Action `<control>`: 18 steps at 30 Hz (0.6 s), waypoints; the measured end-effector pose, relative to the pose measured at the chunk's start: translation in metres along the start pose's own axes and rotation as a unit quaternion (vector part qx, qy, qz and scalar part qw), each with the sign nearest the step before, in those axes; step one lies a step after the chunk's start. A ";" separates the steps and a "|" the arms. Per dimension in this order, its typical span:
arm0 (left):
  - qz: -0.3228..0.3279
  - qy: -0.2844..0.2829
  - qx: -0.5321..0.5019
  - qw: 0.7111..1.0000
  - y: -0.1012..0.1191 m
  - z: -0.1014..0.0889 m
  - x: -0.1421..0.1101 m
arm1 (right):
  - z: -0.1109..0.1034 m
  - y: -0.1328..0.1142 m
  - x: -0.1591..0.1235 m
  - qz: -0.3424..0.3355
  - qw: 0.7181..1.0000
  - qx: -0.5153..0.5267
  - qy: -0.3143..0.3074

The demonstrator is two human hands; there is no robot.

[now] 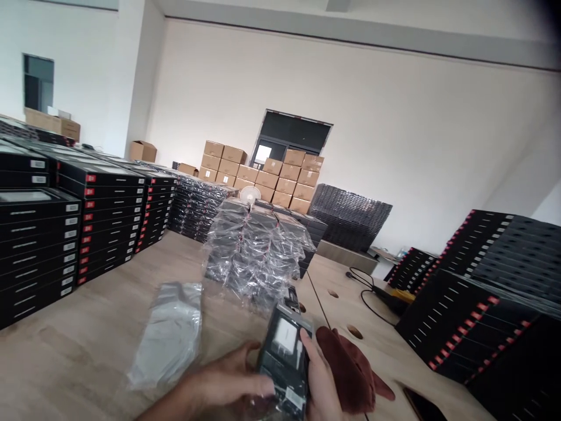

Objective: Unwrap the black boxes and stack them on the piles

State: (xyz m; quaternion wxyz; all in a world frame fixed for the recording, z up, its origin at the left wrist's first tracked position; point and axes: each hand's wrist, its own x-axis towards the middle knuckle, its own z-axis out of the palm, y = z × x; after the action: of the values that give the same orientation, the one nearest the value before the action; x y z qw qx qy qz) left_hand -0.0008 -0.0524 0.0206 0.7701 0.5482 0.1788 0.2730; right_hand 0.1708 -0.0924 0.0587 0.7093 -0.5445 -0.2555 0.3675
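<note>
My left hand point(236, 377) and right hand point(322, 380) grip a black rectangular cardboard box point(287, 359) in clear plastic. Ahead, plastic-covered dark boxes point(258, 245) are already stacked; flat, clear plastic bags point(169, 333) lie unused to my left.

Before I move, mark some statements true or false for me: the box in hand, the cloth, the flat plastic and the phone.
1. Both the left hand and the right hand are on the small dark box. True.
2. The dark red cloth lies left of the flat clear plastic. False: it lies to the right, beyond the box.
3. The flat clear plastic lies on the table. True.
4. The phone rests on the cloth. False: it lies on the table, right of the cloth.
</note>
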 end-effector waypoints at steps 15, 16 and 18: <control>0.212 0.261 0.038 0.941 0.021 0.000 0.005 | 0.012 0.016 -0.030 0.030 0.917 -0.189 -0.349; 0.215 0.255 0.041 0.942 0.022 0.001 0.003 | 0.008 0.013 -0.031 0.039 0.907 -0.205 -0.366; 0.202 0.245 0.050 0.947 0.023 0.002 0.001 | -0.005 0.009 -0.029 0.064 0.879 -0.246 -0.404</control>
State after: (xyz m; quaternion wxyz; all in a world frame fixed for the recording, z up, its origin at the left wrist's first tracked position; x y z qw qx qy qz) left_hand -0.0037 -0.0479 0.0430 0.6026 0.5270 0.2608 0.5395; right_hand 0.1550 -0.1172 0.0498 0.3626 -0.5209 -0.5666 0.5255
